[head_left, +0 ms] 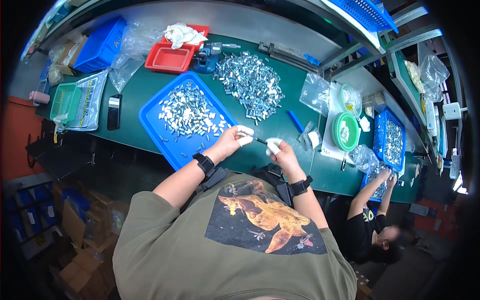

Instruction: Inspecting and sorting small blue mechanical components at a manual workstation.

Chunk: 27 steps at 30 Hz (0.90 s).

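Note:
In front of my chest, my left hand (230,141) and my right hand (284,156) face each other, white covers on their fingertips. A thin dark rod (259,140) spans the small gap between them, its ends pinched in the closed fingers of each hand. What the covered fingertips hide of it I cannot make out. Beside my left hand lies a blue tray (170,145) with a heap of small shiny metal pieces (186,111). Beyond my hands, a larger pile of similar metal pieces (250,82) rests directly on the green table (290,172).
A blue micrometer stand (205,60) and red bins (170,57) stand at the back. A phone (114,112) lies left of the tray. To the right are a blue bar (295,121), a green bowl (344,131) and a co-worker (372,220) with hands at blue crates (389,140).

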Motion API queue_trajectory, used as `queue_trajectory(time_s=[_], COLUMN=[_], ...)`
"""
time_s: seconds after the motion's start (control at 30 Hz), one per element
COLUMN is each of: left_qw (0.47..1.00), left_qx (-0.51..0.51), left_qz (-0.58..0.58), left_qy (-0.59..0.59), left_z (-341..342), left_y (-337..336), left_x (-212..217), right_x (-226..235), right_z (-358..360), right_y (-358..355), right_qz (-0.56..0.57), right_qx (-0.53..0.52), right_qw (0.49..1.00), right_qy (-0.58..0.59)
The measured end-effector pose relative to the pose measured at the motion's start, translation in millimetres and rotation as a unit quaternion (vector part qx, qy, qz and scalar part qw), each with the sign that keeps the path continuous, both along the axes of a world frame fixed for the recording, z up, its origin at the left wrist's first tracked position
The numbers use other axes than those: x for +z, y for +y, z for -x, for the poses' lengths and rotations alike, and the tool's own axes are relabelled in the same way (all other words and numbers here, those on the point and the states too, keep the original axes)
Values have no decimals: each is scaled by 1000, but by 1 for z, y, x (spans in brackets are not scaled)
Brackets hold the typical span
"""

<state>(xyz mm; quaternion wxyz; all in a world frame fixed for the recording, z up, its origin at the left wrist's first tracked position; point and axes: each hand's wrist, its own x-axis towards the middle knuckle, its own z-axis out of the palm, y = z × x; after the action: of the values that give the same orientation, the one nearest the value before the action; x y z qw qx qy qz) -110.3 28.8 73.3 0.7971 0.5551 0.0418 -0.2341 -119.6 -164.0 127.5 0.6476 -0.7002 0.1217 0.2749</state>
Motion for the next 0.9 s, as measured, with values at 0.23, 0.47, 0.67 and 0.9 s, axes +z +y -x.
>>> queue_trajectory(time_s=[0.23, 0.47, 0.67, 0.9], left_qw=[1000, 1000, 1000, 1000], left_qx=[12, 8, 8, 2], left_qz=[13, 8, 13, 11], left_qy=[8, 13, 5, 16], left_z=[-6, -5, -5, -5], left_y=[1, 1, 3, 4], left_x=[8, 6, 5, 5], right_x=[-4, 0, 5, 0], right_z=[-3, -5, -8, -5], right_y=[1, 1, 2, 7], right_qz=[39, 50, 53, 35], right_qx=[-6, -16, -13, -23], right_qw=[999, 998, 997, 999], right_qy=[-9, 38, 62, -7])
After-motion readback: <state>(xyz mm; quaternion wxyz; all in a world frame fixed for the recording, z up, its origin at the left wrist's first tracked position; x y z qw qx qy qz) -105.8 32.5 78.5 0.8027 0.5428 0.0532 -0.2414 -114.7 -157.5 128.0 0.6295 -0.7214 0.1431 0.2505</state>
